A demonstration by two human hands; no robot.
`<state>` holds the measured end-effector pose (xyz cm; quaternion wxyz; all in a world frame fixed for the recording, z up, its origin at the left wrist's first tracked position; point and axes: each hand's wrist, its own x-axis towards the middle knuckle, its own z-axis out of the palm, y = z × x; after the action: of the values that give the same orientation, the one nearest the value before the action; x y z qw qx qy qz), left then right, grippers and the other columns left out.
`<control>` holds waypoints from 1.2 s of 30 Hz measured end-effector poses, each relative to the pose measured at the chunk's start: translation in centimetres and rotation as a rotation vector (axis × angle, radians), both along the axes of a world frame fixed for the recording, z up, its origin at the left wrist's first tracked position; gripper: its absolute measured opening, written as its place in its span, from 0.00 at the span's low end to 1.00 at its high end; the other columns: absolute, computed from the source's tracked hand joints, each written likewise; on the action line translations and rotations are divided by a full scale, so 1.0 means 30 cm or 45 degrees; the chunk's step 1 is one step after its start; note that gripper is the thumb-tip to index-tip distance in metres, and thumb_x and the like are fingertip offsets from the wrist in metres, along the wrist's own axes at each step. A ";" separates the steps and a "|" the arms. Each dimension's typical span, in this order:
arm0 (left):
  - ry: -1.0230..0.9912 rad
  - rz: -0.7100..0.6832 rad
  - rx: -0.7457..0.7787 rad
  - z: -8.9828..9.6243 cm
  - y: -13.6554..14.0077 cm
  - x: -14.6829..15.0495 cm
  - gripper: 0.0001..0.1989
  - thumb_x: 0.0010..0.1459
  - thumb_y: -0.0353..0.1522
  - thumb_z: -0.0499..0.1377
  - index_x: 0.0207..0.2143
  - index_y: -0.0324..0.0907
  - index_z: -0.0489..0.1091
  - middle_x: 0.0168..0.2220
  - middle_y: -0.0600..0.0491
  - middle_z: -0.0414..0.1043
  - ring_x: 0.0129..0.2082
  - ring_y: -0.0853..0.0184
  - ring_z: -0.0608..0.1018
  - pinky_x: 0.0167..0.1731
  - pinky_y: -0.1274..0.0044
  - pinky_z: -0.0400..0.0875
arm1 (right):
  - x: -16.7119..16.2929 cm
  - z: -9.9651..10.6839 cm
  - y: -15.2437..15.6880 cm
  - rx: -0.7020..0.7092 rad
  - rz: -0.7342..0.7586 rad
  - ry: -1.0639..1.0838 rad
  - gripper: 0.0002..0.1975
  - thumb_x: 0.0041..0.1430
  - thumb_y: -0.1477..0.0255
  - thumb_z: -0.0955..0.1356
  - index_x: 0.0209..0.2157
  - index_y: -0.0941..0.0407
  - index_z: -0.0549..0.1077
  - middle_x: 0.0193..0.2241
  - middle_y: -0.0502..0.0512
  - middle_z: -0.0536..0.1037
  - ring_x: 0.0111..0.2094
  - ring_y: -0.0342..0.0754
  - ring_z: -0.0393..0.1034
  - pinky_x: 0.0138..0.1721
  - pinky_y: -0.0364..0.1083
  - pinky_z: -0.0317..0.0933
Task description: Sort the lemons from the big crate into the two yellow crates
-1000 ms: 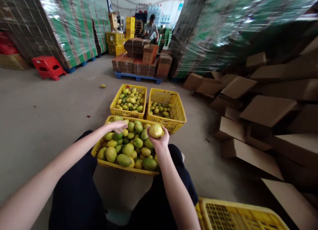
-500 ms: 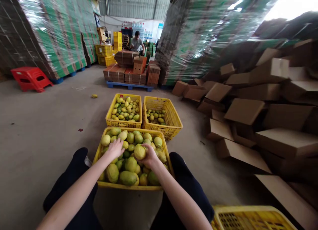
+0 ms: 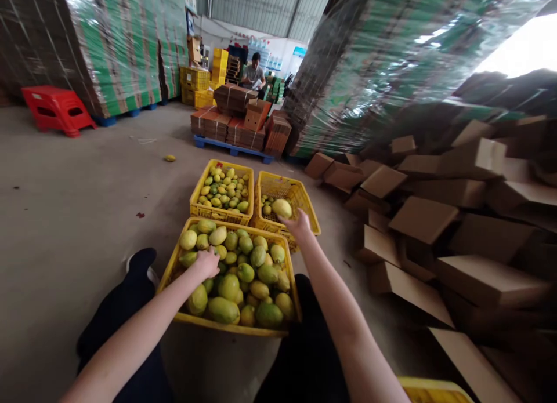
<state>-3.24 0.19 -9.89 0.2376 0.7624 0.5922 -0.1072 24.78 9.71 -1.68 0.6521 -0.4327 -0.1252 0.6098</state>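
A large yellow crate [image 3: 174, 264] full of green-yellow papayas [image 3: 228, 287] stands between my knees. My left hand [image 3: 206, 264] rests over the fruit on its left side, fingers loosely spread and touching the papayas; no fruit is visibly gripped. My right hand [image 3: 299, 224] reaches out over the back right yellow crate [image 3: 307, 200], its fingertips around a pale yellow papaya [image 3: 282, 208]. Low in that crate lie several smaller fruits [image 3: 267, 206], partly hidden behind the held one. Beside it, the back left yellow crate [image 3: 200, 209] contains many yellow and green fruits [image 3: 228, 188].
Cardboard boxes [image 3: 424, 220] are heaped on the right. Bundled flat cartons [image 3: 250, 130] sit on a blue pallet [image 3: 232, 149], with a person [image 3: 253, 75] behind. A red stool [image 3: 58, 110] and one loose fruit [image 3: 169, 158] are at left. Another yellow crate [image 3: 430, 389] shows at bottom right.
My right hand has carried the papaya from above the large crate forward and right, over the back right crate. My left hand stays at the large crate. The view has tilted slightly.
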 end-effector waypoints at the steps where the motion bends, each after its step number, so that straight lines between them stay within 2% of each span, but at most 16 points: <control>1: -0.025 0.018 0.006 -0.005 0.006 -0.002 0.26 0.60 0.34 0.66 0.60 0.43 0.73 0.63 0.32 0.71 0.58 0.38 0.78 0.55 0.55 0.72 | 0.022 0.027 0.030 -0.054 -0.025 -0.027 0.17 0.72 0.63 0.70 0.55 0.57 0.74 0.49 0.58 0.79 0.44 0.50 0.78 0.44 0.52 0.77; 4: -0.111 0.086 0.040 -0.021 0.025 -0.010 0.30 0.58 0.37 0.68 0.63 0.45 0.70 0.63 0.33 0.70 0.59 0.36 0.77 0.55 0.51 0.71 | 0.044 0.040 0.025 -0.205 0.014 -0.085 0.09 0.71 0.73 0.65 0.48 0.57 0.76 0.37 0.55 0.82 0.33 0.48 0.78 0.33 0.48 0.75; 8: -0.168 0.172 0.074 -0.046 0.040 -0.006 0.31 0.57 0.36 0.69 0.62 0.45 0.68 0.61 0.33 0.72 0.61 0.34 0.75 0.59 0.46 0.66 | -0.006 -0.080 -0.141 -0.362 0.217 -0.086 0.11 0.61 0.79 0.65 0.42 0.60 0.78 0.31 0.59 0.84 0.27 0.52 0.80 0.28 0.47 0.73; 10: -0.147 0.203 0.083 -0.058 0.037 0.008 0.32 0.56 0.31 0.68 0.63 0.40 0.68 0.62 0.30 0.70 0.62 0.34 0.74 0.61 0.46 0.64 | -0.038 -0.143 -0.221 -0.431 0.265 -0.071 0.11 0.58 0.81 0.66 0.39 0.60 0.78 0.28 0.59 0.84 0.25 0.52 0.79 0.26 0.46 0.71; 12: -0.123 0.247 0.105 -0.070 0.028 0.024 0.32 0.56 0.28 0.66 0.63 0.34 0.66 0.63 0.25 0.67 0.64 0.33 0.72 0.62 0.48 0.64 | -0.059 -0.178 -0.266 -0.442 0.270 -0.044 0.10 0.56 0.82 0.66 0.37 0.60 0.77 0.27 0.60 0.84 0.24 0.52 0.79 0.26 0.46 0.71; 15: -0.126 0.348 0.144 -0.084 0.011 0.038 0.32 0.57 0.28 0.65 0.63 0.33 0.65 0.63 0.23 0.65 0.64 0.32 0.71 0.60 0.48 0.67 | -0.061 -0.175 -0.277 -0.361 0.248 -0.002 0.08 0.55 0.82 0.67 0.34 0.58 0.77 0.28 0.60 0.84 0.25 0.51 0.79 0.28 0.46 0.73; 18: -0.169 0.436 0.134 -0.096 0.004 0.029 0.34 0.54 0.31 0.68 0.63 0.42 0.65 0.58 0.31 0.72 0.61 0.33 0.74 0.58 0.47 0.69 | -0.043 -0.147 -0.266 -0.309 0.224 0.009 0.09 0.54 0.82 0.67 0.32 0.55 0.76 0.26 0.55 0.83 0.25 0.49 0.78 0.28 0.44 0.73; 21: -0.256 0.474 0.097 -0.096 0.002 0.006 0.37 0.49 0.30 0.72 0.62 0.44 0.66 0.53 0.36 0.75 0.59 0.34 0.76 0.59 0.48 0.70 | -0.029 -0.131 -0.257 -0.310 0.186 0.035 0.10 0.53 0.82 0.66 0.31 0.54 0.75 0.25 0.52 0.82 0.24 0.47 0.77 0.27 0.43 0.73; 24: -0.375 0.483 0.096 -0.067 -0.004 -0.017 0.39 0.45 0.29 0.73 0.61 0.43 0.67 0.53 0.37 0.77 0.59 0.34 0.77 0.59 0.48 0.70 | -0.028 -0.124 -0.253 -0.284 0.143 0.100 0.09 0.52 0.82 0.66 0.31 0.54 0.74 0.25 0.53 0.81 0.24 0.47 0.77 0.26 0.43 0.73; 27: -0.493 0.469 0.129 0.001 -0.017 -0.046 0.39 0.42 0.29 0.74 0.58 0.43 0.68 0.50 0.38 0.78 0.56 0.34 0.79 0.57 0.47 0.70 | -0.044 -0.108 -0.262 -0.234 0.190 0.088 0.08 0.53 0.81 0.67 0.32 0.55 0.75 0.24 0.53 0.81 0.24 0.48 0.77 0.27 0.43 0.72; 30: -0.676 0.421 0.184 0.083 -0.031 -0.079 0.38 0.44 0.34 0.76 0.58 0.44 0.68 0.47 0.42 0.79 0.54 0.41 0.81 0.58 0.53 0.72 | -0.105 -0.089 -0.296 -0.088 0.440 0.025 0.08 0.56 0.78 0.70 0.38 0.57 0.78 0.33 0.58 0.85 0.30 0.50 0.80 0.33 0.46 0.76; 33: -1.106 0.423 0.091 0.128 -0.038 -0.093 0.37 0.45 0.37 0.77 0.57 0.47 0.70 0.46 0.47 0.80 0.50 0.52 0.83 0.55 0.64 0.76 | -0.220 -0.097 -0.342 -0.001 0.790 0.017 0.18 0.56 0.77 0.74 0.49 0.55 0.78 0.43 0.58 0.86 0.38 0.51 0.82 0.36 0.48 0.77; 36: -1.563 0.534 -0.097 0.126 -0.029 -0.078 0.31 0.44 0.34 0.77 0.53 0.45 0.76 0.46 0.47 0.82 0.48 0.58 0.82 0.51 0.70 0.78 | -0.336 -0.135 -0.368 -0.089 0.901 0.106 0.15 0.59 0.74 0.73 0.49 0.56 0.76 0.38 0.55 0.85 0.34 0.50 0.80 0.29 0.45 0.75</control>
<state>-5.57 -0.68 -6.11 0.5756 0.5441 0.4809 0.3760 14.70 -1.33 -5.74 0.3899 -0.3593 -0.2199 0.8189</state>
